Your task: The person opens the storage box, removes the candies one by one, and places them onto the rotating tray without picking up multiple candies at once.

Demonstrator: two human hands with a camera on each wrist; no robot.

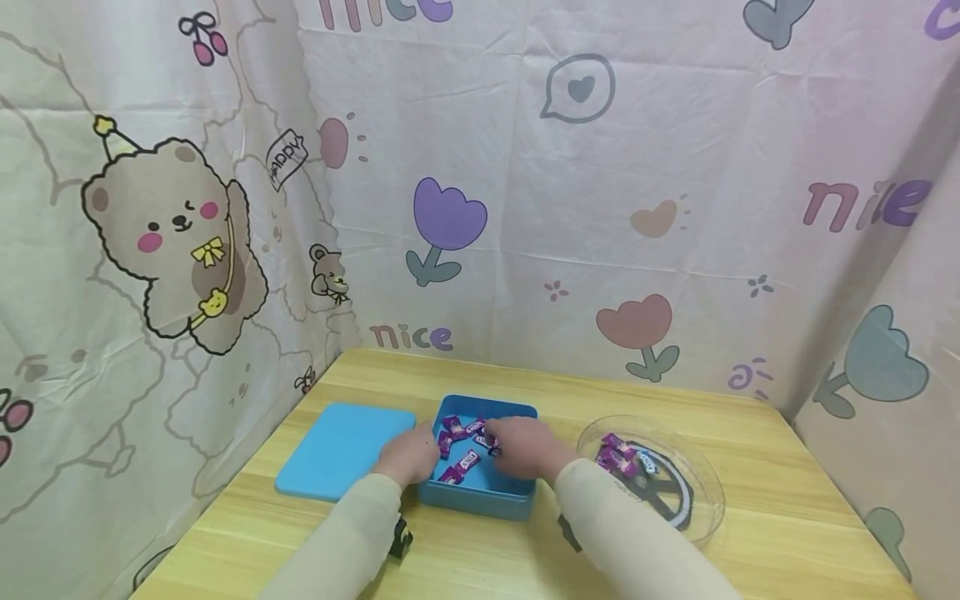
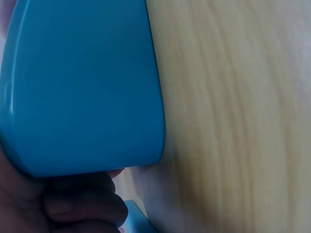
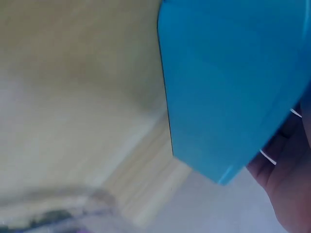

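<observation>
Both sleeves reach in from the near edge of the table [image 1: 787,517]. Left hand [image 1: 408,454] grips the blue box [image 1: 480,498] at its left rim, fingers curled. Right hand [image 1: 525,446] sits inside the box over the purple candies [image 1: 459,462]; can't tell its grip. Lid [image 1: 341,450] lies left, clear plate [image 1: 697,492] right.

Box [image 1: 480,497] sits mid-bench [image 1: 787,533] with candies [image 1: 459,433] in it, lid [image 1: 341,450] flat just to its left, plate [image 1: 701,492] holding more candies to its right, left hand [image 1: 408,457] at box's left wall, right hand [image 1: 525,446] inside.
</observation>
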